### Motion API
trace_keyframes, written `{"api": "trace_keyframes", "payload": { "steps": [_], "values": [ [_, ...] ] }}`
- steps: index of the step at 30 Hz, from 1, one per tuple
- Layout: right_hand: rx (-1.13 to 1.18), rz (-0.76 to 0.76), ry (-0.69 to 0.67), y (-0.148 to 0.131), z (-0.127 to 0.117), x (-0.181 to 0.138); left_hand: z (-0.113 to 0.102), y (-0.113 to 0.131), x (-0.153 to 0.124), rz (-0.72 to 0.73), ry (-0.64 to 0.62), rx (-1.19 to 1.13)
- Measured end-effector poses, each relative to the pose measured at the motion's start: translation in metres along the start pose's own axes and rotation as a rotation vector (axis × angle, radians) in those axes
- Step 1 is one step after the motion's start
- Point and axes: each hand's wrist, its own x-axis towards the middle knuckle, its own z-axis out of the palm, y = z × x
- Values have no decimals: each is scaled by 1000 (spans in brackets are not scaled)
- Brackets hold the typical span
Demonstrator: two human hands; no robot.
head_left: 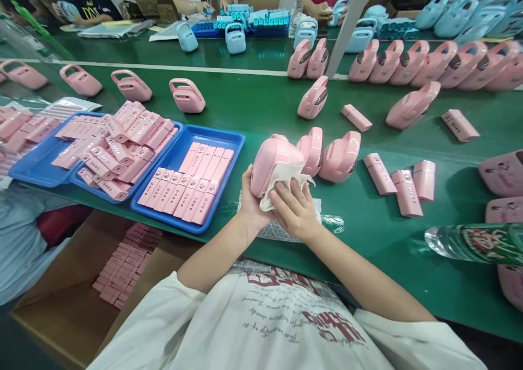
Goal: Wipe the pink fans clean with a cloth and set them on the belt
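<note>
Stretching before you, a green desk [253,100] is carrying blue trays [186,139] off to your left. Over its near side you are holding a pink case [268,160] between both hands, its long axis hard to judge. Your left hand [251,200], touching it directly, is clamping its grip on the left side; your right hand [297,211] is spreading over a white cloth [286,173] at the lower right, whether pinching it you cannot tell. Rounded, smooth and pale, the case is shining softly.
</note>
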Motion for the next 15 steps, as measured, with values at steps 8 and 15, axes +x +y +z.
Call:
{"api": "trace_keyframes", "payload": {
  "steps": [8, 15],
  "values": [
    [263, 582, 150, -6, -12, 34, 13, 7, 6, -441, 263, -927],
    [305, 1040, 388, 84, -88, 31, -18, 17, 21, -99, 327, -495]
  ]
}}
